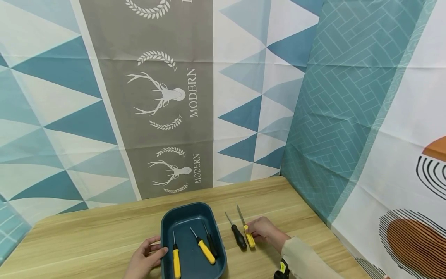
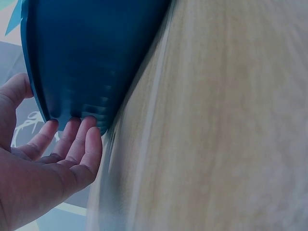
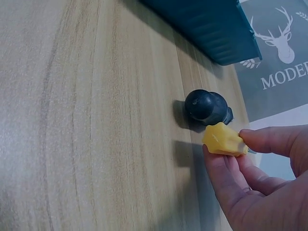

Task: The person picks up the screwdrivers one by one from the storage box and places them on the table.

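Note:
My right hand (image 1: pixel 263 228) pinches the yellow handle of a screwdriver (image 1: pixel 249 237) between thumb and fingers, its shaft pointing away from me. In the right wrist view, the ridged end of that yellow handle (image 3: pixel 222 139) shows at the fingertips. A black-handled screwdriver (image 1: pixel 239 237) lies just left of it on the table. My left hand (image 1: pixel 146 256) holds the left side of a dark blue tray (image 1: pixel 192 204), its thumb at the rim and fingertips against the outer wall (image 2: pixel 72 91). Inside the tray lie two yellow-handled screwdrivers and a black-handled screwdriver (image 1: pixel 211 245).
The wooden table (image 1: pixel 115 232) ends at a patterned cloth backdrop (image 1: pixel 188 128) behind and another cloth (image 1: pixel 334 97) on the right. A black object with a yellow label (image 1: pixel 283 267) sits by the right sleeve (image 1: pixel 306 259).

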Available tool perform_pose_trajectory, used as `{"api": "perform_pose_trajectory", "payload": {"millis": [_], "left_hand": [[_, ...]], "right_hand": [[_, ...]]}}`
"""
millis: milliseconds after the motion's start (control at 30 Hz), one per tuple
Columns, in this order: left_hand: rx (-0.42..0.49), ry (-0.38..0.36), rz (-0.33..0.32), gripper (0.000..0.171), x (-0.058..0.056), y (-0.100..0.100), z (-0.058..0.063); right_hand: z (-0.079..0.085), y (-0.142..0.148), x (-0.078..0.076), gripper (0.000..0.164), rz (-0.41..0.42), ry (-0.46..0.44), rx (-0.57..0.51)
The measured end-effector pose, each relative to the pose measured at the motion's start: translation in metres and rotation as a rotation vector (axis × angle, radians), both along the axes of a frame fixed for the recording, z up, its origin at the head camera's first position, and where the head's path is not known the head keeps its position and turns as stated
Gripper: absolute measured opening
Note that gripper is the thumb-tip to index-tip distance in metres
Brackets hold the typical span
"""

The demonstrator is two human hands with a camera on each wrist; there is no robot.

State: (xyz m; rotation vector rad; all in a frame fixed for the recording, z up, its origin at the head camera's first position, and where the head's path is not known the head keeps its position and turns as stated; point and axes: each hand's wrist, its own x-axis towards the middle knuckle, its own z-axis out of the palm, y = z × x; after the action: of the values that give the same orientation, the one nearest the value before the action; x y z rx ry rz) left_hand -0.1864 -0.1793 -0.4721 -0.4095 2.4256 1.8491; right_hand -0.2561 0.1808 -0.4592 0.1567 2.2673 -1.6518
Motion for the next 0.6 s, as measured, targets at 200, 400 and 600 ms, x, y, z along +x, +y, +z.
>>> {"api": "perform_pose_trajectory", "payload": {"millis": [200, 400, 600], "left_hand": [[-0.003, -0.005, 0.002, 0.064, -0.0008, 0.0003, -0.0007], [-0.005, 0.000, -0.005, 0.062, -0.0020, 0.0007, -0.0009], [-0.018, 0.000, -0.012, 0.063, -0.0014, 0.0004, -0.0004]], "right_hand": [[-0.0005, -0.0010, -0.0005, 0.036, 0.000, -0.001, 0.022], [-0.0022, -0.0017, -0.0023, 0.035, 0.001, -0.009, 0.035], [-0.0039, -0.0025, -0.0036, 0.033, -0.007, -0.011, 0.040]]}}
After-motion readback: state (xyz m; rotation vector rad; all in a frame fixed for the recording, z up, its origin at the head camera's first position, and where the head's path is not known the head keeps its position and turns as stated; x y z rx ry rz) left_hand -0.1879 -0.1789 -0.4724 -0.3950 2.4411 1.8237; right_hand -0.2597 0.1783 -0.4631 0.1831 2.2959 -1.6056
